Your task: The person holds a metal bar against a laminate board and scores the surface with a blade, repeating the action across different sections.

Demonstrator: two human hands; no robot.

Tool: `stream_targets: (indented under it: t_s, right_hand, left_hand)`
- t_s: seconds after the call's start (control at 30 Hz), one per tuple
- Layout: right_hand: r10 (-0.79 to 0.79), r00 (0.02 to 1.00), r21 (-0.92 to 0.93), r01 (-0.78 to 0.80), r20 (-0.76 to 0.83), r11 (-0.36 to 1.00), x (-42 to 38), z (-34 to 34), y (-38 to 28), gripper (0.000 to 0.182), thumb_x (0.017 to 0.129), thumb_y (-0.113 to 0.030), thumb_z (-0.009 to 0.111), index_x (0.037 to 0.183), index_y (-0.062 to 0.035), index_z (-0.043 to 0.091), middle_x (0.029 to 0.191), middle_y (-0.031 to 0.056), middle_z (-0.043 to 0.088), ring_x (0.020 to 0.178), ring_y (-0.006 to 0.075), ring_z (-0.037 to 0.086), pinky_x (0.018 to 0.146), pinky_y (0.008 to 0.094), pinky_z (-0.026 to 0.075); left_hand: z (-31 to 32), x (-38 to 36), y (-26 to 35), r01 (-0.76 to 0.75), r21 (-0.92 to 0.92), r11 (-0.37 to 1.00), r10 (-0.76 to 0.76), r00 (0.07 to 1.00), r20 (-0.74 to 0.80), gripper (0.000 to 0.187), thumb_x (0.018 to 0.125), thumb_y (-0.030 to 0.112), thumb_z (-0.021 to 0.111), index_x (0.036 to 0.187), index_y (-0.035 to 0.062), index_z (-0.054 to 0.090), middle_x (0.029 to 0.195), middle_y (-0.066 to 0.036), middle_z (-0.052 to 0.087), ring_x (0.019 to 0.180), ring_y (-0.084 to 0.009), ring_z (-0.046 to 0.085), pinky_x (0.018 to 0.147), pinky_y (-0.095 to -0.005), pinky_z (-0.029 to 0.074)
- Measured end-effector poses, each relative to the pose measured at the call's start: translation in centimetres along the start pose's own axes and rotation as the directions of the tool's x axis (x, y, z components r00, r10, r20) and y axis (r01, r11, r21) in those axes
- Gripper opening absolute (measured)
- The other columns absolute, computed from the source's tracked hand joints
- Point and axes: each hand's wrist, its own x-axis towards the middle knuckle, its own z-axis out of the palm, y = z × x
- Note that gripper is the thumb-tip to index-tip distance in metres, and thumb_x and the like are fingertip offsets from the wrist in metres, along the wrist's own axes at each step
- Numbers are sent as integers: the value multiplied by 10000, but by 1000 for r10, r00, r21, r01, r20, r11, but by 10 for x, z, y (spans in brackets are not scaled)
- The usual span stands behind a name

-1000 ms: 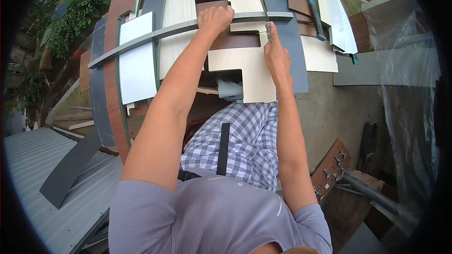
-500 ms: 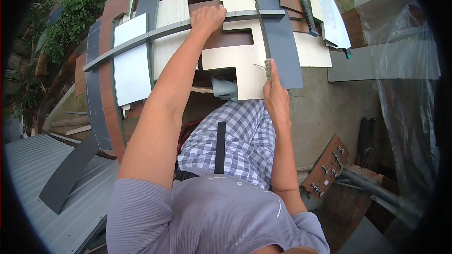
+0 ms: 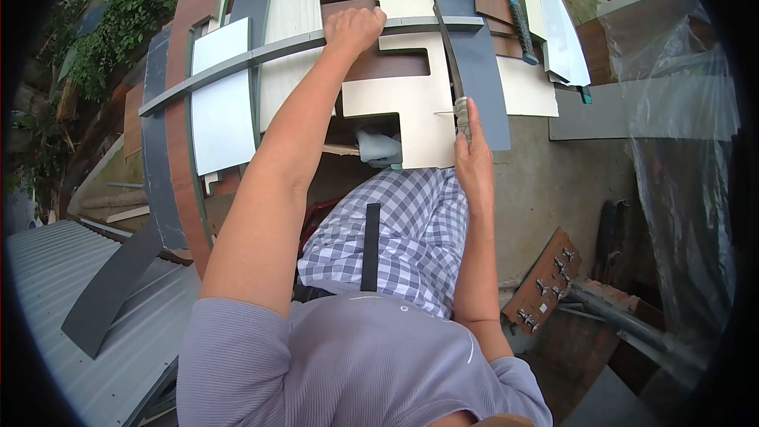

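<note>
My left hand is closed round a long grey metal bar that lies across several panels. In my right hand is the wrapped handle of a long thin blade, with the index finger stretched along the handle. The blade points away from me and crosses the bar near its right end. Beneath it lie a cream panel with cut-out notches and a dark grey panel. A white panel lies under the bar's left part.
A hammer lies on panels at the upper right. Clear plastic sheeting hangs at the right. Below it is a brown board with metal fittings. Corrugated metal is at the lower left.
My right hand has moved slightly right with the handle, and the blade now slants more. My left hand still grips the bar.
</note>
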Motion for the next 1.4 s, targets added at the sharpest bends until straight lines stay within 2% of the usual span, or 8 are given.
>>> stream_targets:
  t_s: [0.07,0.13,0.37,0.43,0.97,1.13,1.27,1.4]
  right_hand:
    - [82,994,1,-83,69,997,16,-2,-14,584,878,-144,400,1443,-221,276,859,245,630,780,379,618,770,478,435]
    - [127,983,26,-132,132,991,40,1,-25,577,884,-138,409,1440,-240,293,1222,230,554,1059,376,577,900,427,431]
    - [0,997,-168,14,82,986,120,25,-41,575,875,-150,407,1428,-263,297,1045,266,606,948,416,591,815,467,446]
    - [-88,996,-222,88,8,971,122,30,-40,577,863,-133,427,1419,-214,292,847,245,636,816,412,619,756,509,447]
    - [-10,999,-160,17,47,987,-11,-5,-3,594,880,-113,435,1438,-240,277,753,242,611,709,406,606,689,502,431]
    - [156,980,-114,-142,126,983,-27,-11,-10,608,878,-108,433,1446,-245,265,748,231,612,666,375,598,693,485,428]
    - [155,983,-77,-148,96,986,-25,-5,-1,617,876,-104,422,1450,-252,253,773,232,623,679,372,604,703,482,433]
    - [-78,995,-21,77,-60,997,-8,2,16,606,876,-118,410,1448,-248,258,886,255,627,789,391,614,759,476,436]
  left_hand:
    - [-2,-4,3,-1,2,1000,1,1000,-6,547,891,347,294,756,16,708,830,-222,665,823,-367,649,776,-442,484]
    - [-5,-6,2,7,7,1000,-7,1000,-21,548,891,345,294,749,16,708,826,-223,665,817,-368,650,770,-444,486]
    - [-7,-8,5,35,-48,998,-34,999,5,568,879,354,285,744,-22,688,832,-263,646,828,-408,631,800,-463,472]
    - [-8,-8,6,31,-46,998,-31,1000,1,576,884,361,279,755,-21,691,834,-259,648,828,-404,632,799,-461,472]
    - [-5,-7,5,39,-56,998,-38,999,11,567,875,350,278,751,-26,684,836,-255,649,831,-403,631,805,-464,467]
    - [-4,-6,4,37,-53,998,-36,999,24,574,877,360,278,761,-23,688,849,-256,650,850,-400,630,810,-462,466]
    - [-7,-8,5,28,-66,997,-28,1000,5,575,876,366,280,761,-21,691,850,-257,650,848,-403,630,805,-461,469]
    - [-4,-6,4,13,-50,999,-13,1000,5,576,878,361,278,759,-24,689,847,-261,648,844,-403,630,803,-462,470]
